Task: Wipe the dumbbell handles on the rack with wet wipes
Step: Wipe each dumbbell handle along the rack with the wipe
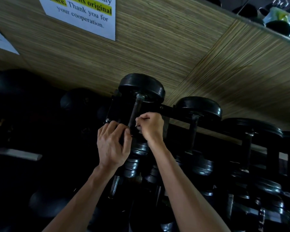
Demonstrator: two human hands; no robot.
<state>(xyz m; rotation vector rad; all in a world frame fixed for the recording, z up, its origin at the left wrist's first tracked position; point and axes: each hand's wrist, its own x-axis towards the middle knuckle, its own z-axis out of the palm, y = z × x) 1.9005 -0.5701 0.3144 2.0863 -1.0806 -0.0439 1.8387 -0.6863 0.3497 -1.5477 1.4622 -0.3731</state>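
From my head camera: both my hands meet at the dumbbell handle (pixel 134 113) on the top of the rack (pixel 169 109). My left hand (pixel 113 144) curls around its lower end; my right hand (pixel 151 126) pinches beside it, the wipe not visible.

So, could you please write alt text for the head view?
Two bare hands, left hand and right hand, close around the dark metal handle of a black round-ended dumbbell on a black rack against a wood-grain wall.
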